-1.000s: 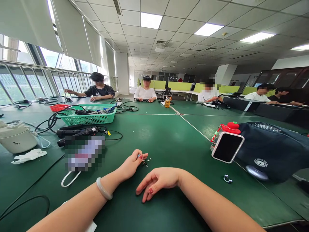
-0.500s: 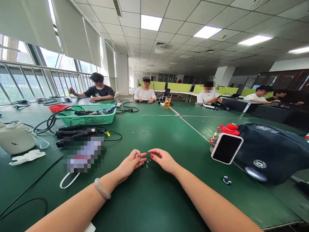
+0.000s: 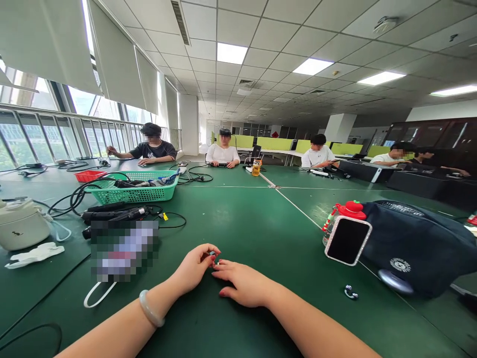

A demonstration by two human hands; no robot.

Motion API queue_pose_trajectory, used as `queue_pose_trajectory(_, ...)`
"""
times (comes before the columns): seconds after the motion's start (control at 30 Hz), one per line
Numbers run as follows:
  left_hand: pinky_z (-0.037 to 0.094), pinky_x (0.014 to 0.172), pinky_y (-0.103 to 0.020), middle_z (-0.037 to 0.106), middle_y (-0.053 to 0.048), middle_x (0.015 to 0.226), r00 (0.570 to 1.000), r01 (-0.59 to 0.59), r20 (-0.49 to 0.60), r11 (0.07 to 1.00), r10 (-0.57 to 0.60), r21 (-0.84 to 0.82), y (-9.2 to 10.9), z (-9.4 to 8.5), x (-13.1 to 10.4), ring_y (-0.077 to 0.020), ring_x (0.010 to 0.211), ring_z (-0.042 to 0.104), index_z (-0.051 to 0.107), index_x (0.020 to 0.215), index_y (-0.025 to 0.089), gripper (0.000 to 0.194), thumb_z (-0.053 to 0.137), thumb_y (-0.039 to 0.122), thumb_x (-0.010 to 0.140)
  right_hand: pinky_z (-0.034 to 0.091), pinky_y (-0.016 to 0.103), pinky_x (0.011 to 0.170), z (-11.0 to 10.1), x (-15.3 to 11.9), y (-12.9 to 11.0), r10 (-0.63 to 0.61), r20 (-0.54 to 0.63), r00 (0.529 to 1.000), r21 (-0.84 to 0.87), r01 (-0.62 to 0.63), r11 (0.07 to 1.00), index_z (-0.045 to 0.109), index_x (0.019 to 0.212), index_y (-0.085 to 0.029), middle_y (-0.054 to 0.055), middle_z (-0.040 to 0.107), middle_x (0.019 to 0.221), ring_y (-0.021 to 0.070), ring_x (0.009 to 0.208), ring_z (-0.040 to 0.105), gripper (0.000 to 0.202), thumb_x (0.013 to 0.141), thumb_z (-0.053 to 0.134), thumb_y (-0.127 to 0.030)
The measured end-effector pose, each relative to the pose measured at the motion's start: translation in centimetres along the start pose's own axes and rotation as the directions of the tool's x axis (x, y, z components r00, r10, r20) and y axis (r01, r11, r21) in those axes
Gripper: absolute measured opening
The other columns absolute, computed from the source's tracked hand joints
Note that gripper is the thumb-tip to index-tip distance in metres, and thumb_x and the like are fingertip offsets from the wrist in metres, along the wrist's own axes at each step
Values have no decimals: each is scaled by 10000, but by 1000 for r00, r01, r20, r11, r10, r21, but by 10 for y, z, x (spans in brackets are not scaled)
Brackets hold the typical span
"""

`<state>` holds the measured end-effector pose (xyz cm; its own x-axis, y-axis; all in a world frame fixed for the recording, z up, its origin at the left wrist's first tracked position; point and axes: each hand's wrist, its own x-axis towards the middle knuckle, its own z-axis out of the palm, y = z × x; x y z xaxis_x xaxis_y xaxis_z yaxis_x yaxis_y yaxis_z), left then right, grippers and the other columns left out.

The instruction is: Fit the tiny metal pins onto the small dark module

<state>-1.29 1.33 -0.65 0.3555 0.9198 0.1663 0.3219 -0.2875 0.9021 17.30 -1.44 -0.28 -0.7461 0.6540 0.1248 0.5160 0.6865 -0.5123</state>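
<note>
My left hand (image 3: 194,268), with a pale bangle (image 3: 151,309) on the wrist, is over the green table. Its thumb and fingers are closed on a small grey piece (image 3: 212,253), too small to name. Just to the right, my right hand (image 3: 244,284) lies palm down, low over or on the tabletop. Its fingers are stretched out and its thumb stands apart. Those fingertips meet the left hand's fingers, where a tiny pale bit (image 3: 218,263) shows. The small loose parts seen earlier around this spot are now hidden by the hands.
To the left are a green basket (image 3: 136,195) of cables, a black device (image 3: 115,215), a blurred pouch and a cream container (image 3: 23,226). At right stand a phone (image 3: 348,240), a red-capped bottle (image 3: 352,209), a dark bag (image 3: 421,243) and a small clip (image 3: 351,292). Several people sit beyond.
My right hand has turned palm down and moved left and lower, covering the small parts. My left fingers have curled in around the grey piece. The camera view has tilted up slightly.
</note>
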Motion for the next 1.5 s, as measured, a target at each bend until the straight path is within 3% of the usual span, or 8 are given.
queue_pose_trajectory(0.13,460,679,-262,622,-24,785,998,32,44,994,-36,105,4,2,-2,-132,667,549,604,959,171,286,440,322,779,358,280,967,-3,1,5,0,-79,997,-60,-5,998,654,1012,-207,37,633,1062,178,1059,517,278,753,580,-138)
queue_pose_trajectory(0.3,461,634,-249,618,-24,793,996,74,52,994,-78,74,7,2,-3,-123,639,536,580,1040,171,354,427,354,779,426,255,810,2,6,14,10,-169,986,-111,-29,993,690,843,-223,7,666,821,157,853,553,272,753,502,-49)
queue_pose_trajectory(0.57,464,673,-262,635,-23,774,999,41,10,988,-43,152,7,0,-4,-138,663,564,596,1046,180,352,434,329,770,420,265,802,1,6,11,32,-315,948,-13,-38,999,673,825,-229,8,640,840,149,859,538,260,776,483,-58)
queue_pose_trajectory(0.83,476,730,-285,670,-40,854,995,55,84,996,-61,64,4,3,-5,-161,735,607,572,1104,170,398,493,290,733,453,241,712,-4,5,5,105,-446,889,198,-17,980,664,795,-209,11,612,821,122,745,558,208,799,488,-98)
queue_pose_trajectory(0.97,460,717,-270,669,-20,821,995,26,92,991,-39,133,9,3,-6,-163,728,601,599,1067,189,375,526,295,715,460,244,701,-2,6,7,144,-482,864,266,-12,964,662,775,-203,13,613,813,128,750,565,197,770,499,-92)
queue_pose_trajectory(1.13,430,661,-246,648,9,752,995,-34,97,951,4,308,19,3,-9,-145,656,557,610,1065,233,361,515,312,725,488,264,700,2,9,10,269,-481,835,450,-29,893,644,748,-182,26,606,812,142,739,587,143,724,516,-123)
queue_pose_trajectory(1.3,417,717,-256,654,0,826,997,-52,67,897,25,438,20,5,-9,-159,736,566,599,1087,267,375,528,312,721,504,298,713,10,16,15,422,-464,779,671,-3,742,603,720,-159,28,632,744,169,723,618,75,675,587,-217)
queue_pose_trajectory(1.5,418,728,-261,648,-5,809,998,-66,10,875,69,479,24,10,-11,-169,757,565,585,1106,272,374,532,304,738,507,322,717,14,21,9,506,-480,717,751,37,659,582,716,-165,30,653,718,192,712,635,155,617,645,-268)
